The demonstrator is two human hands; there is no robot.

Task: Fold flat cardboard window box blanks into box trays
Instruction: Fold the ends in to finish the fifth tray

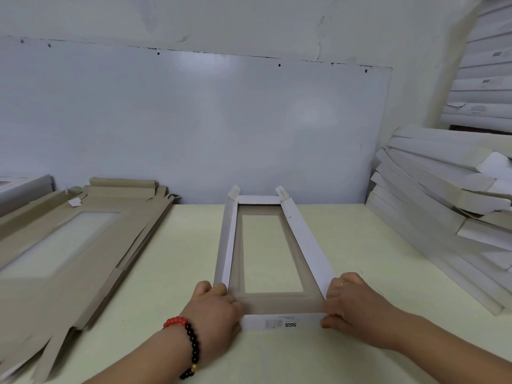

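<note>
Tray (270, 253) sits mid-tabletop (360, 245); my left hand (214, 306) and right hand (352, 303) pinch its near corners. Uneven pressure from my fingers could spring the near flap (282, 322) open.

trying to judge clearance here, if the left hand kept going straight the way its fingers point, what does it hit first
The left hand grips the box's near left corner, fingers pointing right. Going straight on, it would run along the near flap and probably meet the right hand at the other corner first, though the fingers' exact direction is unclear.
</note>
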